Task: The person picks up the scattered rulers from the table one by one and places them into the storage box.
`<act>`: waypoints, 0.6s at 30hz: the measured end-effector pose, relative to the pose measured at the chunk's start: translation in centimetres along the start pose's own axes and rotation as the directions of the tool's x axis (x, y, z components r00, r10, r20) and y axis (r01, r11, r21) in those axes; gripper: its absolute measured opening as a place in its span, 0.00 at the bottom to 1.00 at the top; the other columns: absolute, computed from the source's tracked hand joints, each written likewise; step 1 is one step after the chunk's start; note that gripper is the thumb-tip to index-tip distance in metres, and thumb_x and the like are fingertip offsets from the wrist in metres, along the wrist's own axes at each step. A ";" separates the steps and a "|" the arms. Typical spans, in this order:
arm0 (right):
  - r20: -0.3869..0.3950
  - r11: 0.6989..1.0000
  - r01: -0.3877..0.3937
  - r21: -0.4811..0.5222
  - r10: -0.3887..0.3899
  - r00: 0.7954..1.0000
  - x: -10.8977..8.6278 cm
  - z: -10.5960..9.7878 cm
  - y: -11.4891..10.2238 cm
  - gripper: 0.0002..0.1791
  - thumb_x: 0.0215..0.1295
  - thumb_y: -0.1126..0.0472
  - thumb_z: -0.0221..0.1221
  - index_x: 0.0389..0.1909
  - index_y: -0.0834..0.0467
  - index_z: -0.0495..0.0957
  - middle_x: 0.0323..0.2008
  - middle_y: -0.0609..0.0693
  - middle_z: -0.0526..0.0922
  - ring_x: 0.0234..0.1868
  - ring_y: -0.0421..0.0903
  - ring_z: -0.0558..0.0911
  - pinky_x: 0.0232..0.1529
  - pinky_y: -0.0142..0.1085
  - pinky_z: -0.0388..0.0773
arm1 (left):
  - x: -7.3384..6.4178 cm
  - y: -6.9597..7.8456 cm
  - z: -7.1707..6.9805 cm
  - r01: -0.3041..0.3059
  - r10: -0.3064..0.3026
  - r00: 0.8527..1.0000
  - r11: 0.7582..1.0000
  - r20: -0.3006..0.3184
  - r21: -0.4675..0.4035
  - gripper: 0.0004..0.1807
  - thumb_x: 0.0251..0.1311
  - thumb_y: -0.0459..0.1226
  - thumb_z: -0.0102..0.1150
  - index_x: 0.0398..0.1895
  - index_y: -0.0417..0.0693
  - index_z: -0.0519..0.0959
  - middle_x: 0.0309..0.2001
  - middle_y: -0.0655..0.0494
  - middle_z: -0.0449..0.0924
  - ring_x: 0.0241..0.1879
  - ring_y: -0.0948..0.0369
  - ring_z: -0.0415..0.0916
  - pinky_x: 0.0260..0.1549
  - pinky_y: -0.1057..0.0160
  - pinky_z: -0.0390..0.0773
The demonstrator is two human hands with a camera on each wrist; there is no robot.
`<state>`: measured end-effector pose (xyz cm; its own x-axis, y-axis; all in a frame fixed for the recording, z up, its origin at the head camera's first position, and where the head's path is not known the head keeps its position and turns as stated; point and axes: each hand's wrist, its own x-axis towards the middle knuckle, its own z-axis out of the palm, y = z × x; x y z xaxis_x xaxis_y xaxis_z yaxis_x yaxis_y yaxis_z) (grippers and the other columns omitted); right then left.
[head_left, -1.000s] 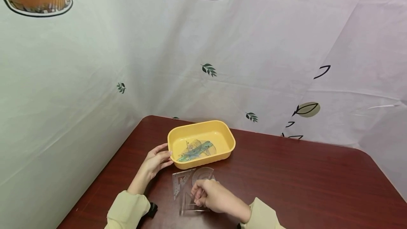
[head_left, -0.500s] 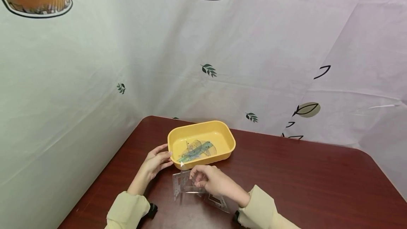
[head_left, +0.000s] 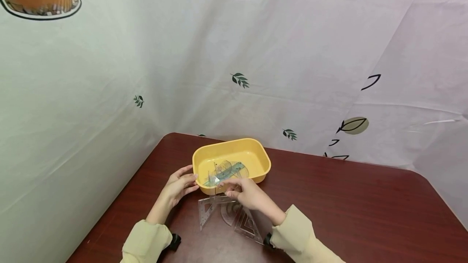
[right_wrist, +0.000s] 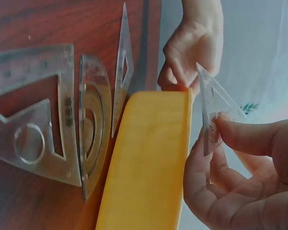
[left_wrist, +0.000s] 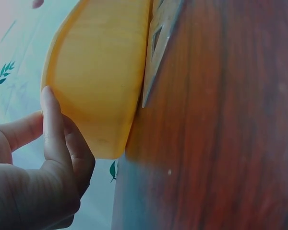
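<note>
1. Small clear set square (right_wrist: 209, 127): printed characters show along one side, too blurred to read.
2. Large clear set square (right_wrist: 67, 122): a dark printed mark, illegible.
3. Clear protractor (right_wrist: 103, 96): markings too faint to read.

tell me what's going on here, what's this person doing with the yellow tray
A person's right hand pinches a small clear set square, raised by the near rim of the yellow tray. The left hand holds the tray's left end. Clear and greenish pieces already lie inside; a protractor and two more set squares are on the table in front.
</note>
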<state>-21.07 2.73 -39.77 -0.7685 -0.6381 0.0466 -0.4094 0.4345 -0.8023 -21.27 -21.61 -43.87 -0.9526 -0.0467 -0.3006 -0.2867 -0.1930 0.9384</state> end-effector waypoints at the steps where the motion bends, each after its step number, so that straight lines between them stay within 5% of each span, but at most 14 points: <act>1: -0.006 1.000 -0.008 0.010 0.008 1.000 0.1 -0.1 0.0 0.14 0.64 0.70 0.58 0.50 0.62 0.81 0.34 0.56 0.83 0.30 0.42 0.78 0.27 0.25 0.74 | 0.0 0.0 0.0 0.000 0.000 1.000 1.000 -0.001 0.000 0.35 0.65 0.28 0.51 0.72 0.36 0.50 0.39 0.56 0.74 0.29 0.68 0.76 0.32 0.72 0.83; 18: -0.129 0.975 -0.098 0.200 0.126 0.984 2.8 -1.0 0.9 0.13 0.64 0.70 0.58 0.48 0.69 0.78 0.33 0.59 0.82 0.28 0.46 0.82 0.26 0.31 0.78 | 0.0 0.0 0.0 0.008 -0.008 1.000 1.000 -0.007 0.002 0.35 0.65 0.29 0.52 0.72 0.37 0.50 0.39 0.56 0.74 0.29 0.68 0.76 0.32 0.72 0.83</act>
<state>-24.02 1.97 -39.79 -0.8709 -0.4909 0.0218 -0.2253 0.3595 -0.9056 -21.26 -21.63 -43.87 -0.9496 -0.0519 -0.3091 -0.2943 -0.1916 0.9363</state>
